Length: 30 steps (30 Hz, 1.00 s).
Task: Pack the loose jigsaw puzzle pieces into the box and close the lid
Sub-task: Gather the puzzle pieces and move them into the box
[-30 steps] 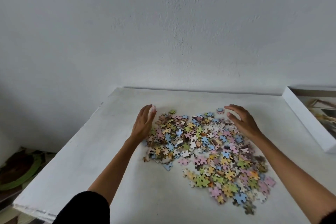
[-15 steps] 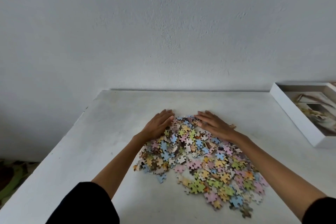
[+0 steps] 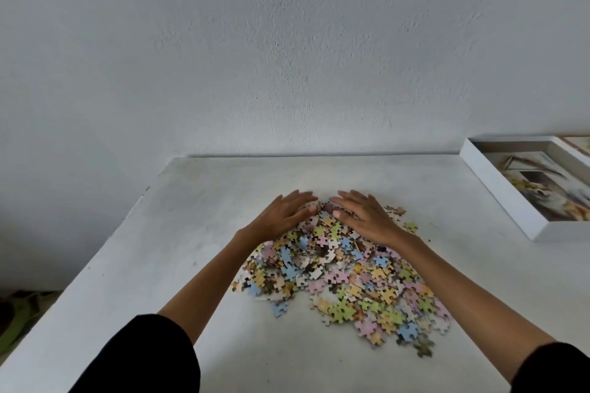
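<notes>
A heap of pastel jigsaw pieces [image 3: 344, 277] lies spread on the white table [image 3: 178, 233]. My left hand [image 3: 281, 217] rests flat on the heap's far left edge, fingers straight and pointing right. My right hand [image 3: 367, 217] lies flat on the far right edge, fingers pointing left. The fingertips of both hands nearly meet behind the pile. The open white box [image 3: 498, 188] sits at the table's far right, with a printed picture showing inside; its right side is cut off by the frame.
A grey wall [image 3: 287, 57] stands right behind the table. The table's left edge drops to a floor with a green and brown thing [image 3: 19, 316]. A second flat printed item [image 3: 579, 143] peeks in beyond the box.
Both hands have swept inward from the pile's outer sides until the fingertips almost touch behind it, bunching the far pieces together. The view has shifted so more of the box shows.
</notes>
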Tool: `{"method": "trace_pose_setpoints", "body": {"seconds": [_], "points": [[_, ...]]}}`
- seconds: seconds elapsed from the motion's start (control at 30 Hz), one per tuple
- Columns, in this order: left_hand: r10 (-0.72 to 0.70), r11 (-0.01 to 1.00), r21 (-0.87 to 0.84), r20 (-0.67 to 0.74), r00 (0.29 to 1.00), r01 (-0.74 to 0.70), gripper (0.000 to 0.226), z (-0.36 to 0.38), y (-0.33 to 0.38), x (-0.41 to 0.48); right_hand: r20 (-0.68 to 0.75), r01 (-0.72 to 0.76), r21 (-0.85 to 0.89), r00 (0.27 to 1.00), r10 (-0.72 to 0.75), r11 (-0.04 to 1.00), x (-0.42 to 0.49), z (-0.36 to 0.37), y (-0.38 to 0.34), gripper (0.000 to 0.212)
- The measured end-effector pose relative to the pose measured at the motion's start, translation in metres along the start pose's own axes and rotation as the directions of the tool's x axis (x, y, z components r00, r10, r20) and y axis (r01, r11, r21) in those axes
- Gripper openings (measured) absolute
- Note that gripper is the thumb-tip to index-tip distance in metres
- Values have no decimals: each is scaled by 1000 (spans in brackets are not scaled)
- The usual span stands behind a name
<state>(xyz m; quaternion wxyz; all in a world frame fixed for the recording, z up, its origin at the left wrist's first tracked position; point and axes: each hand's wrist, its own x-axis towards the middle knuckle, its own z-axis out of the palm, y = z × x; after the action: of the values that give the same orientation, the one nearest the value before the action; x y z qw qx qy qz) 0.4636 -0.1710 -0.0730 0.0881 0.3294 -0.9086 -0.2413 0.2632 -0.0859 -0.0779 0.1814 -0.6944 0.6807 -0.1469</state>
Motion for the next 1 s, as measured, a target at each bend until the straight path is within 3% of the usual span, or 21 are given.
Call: {"method": "trace_pose_setpoints", "body": {"seconds": [0.07, 0.13, 0.3, 0.57, 0.83, 1.0], "points": [[-5, 999, 51, -68, 998, 9, 86, -4, -3, -11, -66, -11, 32, 998, 13, 999, -21, -2, -5, 98], [-36, 996, 80, -136, 990, 48, 88, -7, -8, -32, -90, -22, 20, 996, 23, 1000, -44, 2, -12, 110], [-160, 987, -8, -143, 977, 160, 87, 8, -22, -102, -43, -46, -26, 998, 45, 999, -100, 26, -35, 110], [-78, 975, 205, -54, 995, 87, 112, 30, -5, -114, -28, -34, -224, 999, 28, 974, -117, 52, -49, 111], [-118, 975, 177, -119, 986, 138, 111, 28, 2, -91, -92, -41, -129, 995, 30, 991, -99, 40, -47, 114], [-69, 991, 104, -192, 979, 90, 91, 20, 1, -89, -141, -98, -99, 986, 83, 990, -136, 18, -21, 105]]}}
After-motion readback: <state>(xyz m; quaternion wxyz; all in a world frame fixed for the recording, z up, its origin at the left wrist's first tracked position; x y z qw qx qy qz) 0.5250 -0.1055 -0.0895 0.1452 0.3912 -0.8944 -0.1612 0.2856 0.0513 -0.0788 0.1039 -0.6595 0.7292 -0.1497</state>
